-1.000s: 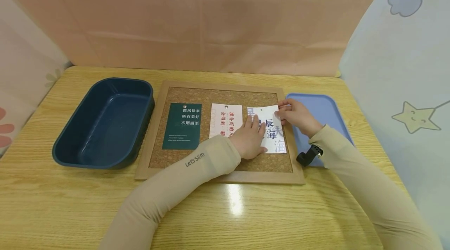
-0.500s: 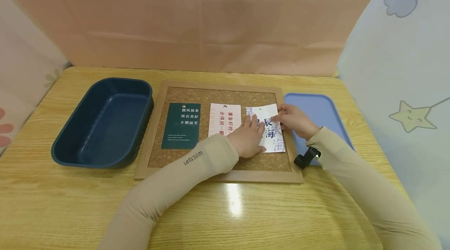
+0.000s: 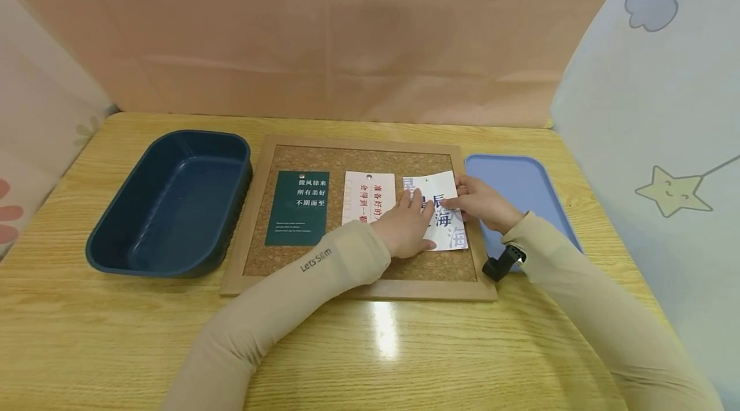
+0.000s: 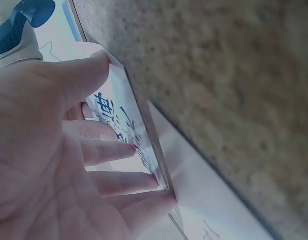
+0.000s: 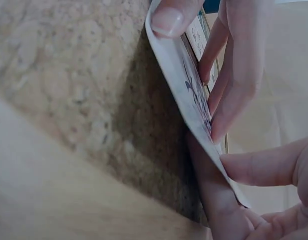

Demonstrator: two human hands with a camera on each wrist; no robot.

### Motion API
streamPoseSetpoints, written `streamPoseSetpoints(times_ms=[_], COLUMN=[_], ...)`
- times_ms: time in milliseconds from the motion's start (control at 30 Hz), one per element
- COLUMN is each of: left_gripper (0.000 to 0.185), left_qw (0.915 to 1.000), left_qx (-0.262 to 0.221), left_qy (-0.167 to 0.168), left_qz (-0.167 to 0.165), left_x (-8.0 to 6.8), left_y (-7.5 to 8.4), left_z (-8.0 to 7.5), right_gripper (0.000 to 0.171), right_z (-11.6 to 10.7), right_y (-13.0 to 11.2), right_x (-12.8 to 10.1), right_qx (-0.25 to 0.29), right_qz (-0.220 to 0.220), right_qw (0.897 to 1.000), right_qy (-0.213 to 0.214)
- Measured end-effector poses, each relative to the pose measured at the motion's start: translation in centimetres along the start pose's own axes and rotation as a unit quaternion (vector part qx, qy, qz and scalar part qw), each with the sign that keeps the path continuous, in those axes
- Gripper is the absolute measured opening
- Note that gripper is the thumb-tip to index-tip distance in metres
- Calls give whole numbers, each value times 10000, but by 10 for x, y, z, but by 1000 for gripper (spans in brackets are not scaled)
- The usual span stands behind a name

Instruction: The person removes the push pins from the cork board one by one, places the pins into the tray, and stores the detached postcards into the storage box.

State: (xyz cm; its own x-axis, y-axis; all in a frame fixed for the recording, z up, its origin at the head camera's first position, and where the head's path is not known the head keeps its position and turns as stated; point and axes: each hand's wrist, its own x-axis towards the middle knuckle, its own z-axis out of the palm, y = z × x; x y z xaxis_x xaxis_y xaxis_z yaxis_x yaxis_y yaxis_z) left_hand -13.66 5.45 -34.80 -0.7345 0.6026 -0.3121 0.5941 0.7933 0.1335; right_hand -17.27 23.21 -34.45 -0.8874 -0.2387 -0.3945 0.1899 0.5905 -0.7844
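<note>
A white card with blue Chinese characters [image 3: 453, 185] lies at the right of a wood-framed corkboard [image 3: 312, 268]. My left hand [image 3: 406, 229] rests on its left part, fingers spread and nearly straight. My right hand [image 3: 487, 202] pinches the card's right edge. In the right wrist view, the thumb is on top and a finger is tucked beneath, so this edge is lifted off the cork. A green card [image 3: 295, 218] and a pink card [image 3: 368, 192] with red characters are on the board to the left, each with a pin at its top. My left hand partly covers the pink card.
A deep dark-blue bin [image 3: 167, 218] stands left of the board on the wooden table [image 3: 324, 353]. A light-blue tray [image 3: 520, 176] lies to the right, partly under my right forearm and hand. A black wrist device [image 3: 503, 261] is on my right wrist.
My right thumb and fingers have slid slightly down and inward along the card's right edge. My left hand stays in place on the card.
</note>
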Motion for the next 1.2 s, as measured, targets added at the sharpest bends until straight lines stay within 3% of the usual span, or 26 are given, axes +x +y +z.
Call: streamPoseSetpoints(times_ms=[233, 500, 800, 1200], left_gripper=[78, 77, 74, 72], left_qw=[9997, 9997, 9993, 9978], left_qx=[-257, 86, -32, -106], left_qy=[27, 221, 374, 662], left_qz=[-30, 97, 85, 3], left_x=[-2, -7, -26, -39], left_y=[0, -2, -24, -49], left_z=[1, -3, -14, -22], right_gripper=[40, 40, 40, 37], right_z=[0, 1, 2, 2], right_y=[1, 4, 5, 4], right_x=[-1, 0, 2, 1], right_qx=[29, -6, 243, 293], right_qz=[67, 69, 61, 50], right_qw=[9999, 9999, 9996, 9995], right_qy=[91, 155, 161, 132])
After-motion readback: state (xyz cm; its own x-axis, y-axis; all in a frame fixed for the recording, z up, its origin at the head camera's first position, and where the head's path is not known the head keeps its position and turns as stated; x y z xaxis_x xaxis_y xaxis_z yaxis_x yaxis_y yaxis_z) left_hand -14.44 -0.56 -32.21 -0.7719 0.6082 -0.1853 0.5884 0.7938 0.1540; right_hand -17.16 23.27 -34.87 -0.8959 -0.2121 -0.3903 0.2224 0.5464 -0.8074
